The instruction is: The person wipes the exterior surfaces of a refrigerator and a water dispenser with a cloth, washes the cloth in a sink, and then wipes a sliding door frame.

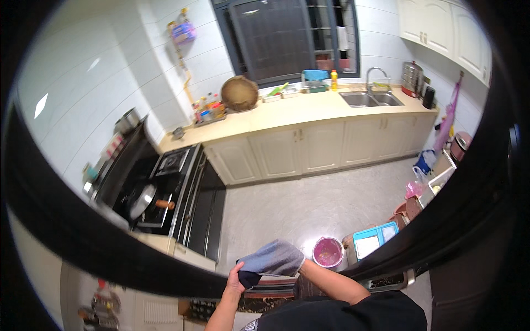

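My left hand [234,279] grips the dark navy end of a blue-grey cloth item [273,257], perhaps a garment or a sleeve. My right forearm [335,282] reaches in from the right. Its wrist goes into the cloth's pale edge, so the right hand is hidden inside or behind the fabric. The cloth is stretched between both arms, above a striped mat [271,287] on the floor.
A dark door frame [165,279] curves around me. Beyond it, a pink-lined bucket [328,251] stands on the grey floor beside a blue-lidded bin [366,244]. A gas stove with a lidded pan [143,202] is at left. A counter [285,109] with a sink [360,99] runs along the back.
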`<state>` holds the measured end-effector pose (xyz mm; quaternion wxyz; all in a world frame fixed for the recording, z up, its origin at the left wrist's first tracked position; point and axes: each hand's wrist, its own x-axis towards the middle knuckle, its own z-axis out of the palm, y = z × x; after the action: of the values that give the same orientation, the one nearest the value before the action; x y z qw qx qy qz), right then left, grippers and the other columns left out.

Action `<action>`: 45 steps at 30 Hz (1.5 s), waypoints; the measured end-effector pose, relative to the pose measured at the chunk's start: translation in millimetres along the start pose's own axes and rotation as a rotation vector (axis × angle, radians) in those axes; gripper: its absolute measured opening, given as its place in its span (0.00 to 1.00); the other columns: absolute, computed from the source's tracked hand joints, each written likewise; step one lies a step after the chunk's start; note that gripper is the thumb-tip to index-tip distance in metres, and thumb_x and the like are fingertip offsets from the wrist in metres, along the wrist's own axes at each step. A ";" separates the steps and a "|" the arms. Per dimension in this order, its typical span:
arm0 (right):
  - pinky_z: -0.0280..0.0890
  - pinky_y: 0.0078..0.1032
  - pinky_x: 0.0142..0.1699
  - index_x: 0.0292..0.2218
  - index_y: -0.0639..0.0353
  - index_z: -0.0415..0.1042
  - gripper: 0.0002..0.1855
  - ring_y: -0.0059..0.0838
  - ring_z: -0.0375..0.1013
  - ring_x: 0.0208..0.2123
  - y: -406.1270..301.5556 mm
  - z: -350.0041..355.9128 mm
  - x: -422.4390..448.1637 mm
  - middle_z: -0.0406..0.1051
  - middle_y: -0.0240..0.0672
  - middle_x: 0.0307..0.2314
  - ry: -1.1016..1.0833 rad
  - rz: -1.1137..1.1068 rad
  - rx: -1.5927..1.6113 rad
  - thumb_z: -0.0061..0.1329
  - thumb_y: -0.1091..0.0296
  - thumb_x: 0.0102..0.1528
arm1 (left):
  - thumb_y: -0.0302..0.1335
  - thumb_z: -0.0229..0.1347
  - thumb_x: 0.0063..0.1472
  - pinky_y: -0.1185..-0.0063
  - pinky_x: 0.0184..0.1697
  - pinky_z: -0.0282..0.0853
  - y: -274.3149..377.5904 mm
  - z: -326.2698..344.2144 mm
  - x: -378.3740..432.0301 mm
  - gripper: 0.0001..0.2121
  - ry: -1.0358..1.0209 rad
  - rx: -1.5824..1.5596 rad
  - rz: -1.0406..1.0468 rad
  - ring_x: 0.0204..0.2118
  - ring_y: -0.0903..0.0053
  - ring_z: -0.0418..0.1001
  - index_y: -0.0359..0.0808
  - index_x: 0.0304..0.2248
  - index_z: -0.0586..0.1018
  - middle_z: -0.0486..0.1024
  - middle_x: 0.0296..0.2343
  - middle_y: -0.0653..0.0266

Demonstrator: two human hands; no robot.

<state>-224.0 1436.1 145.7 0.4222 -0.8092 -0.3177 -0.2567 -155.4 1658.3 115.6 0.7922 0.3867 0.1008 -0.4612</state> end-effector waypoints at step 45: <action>0.61 0.25 0.41 0.32 0.59 0.75 0.10 0.34 0.68 0.34 418.3 -787.1 -148.4 0.70 0.40 0.32 0.634 1.173 -0.791 0.50 0.71 0.45 | 0.16 0.44 0.52 0.80 0.29 0.74 -139.5 767.0 885.3 0.19 -0.772 0.631 -0.557 0.35 0.76 0.72 0.42 0.44 0.65 0.69 0.36 0.65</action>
<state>-133.0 541.0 229.2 0.2396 -0.8235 0.4140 -0.3050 71.5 500.7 108.0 0.4661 0.3670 -0.2404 -0.7683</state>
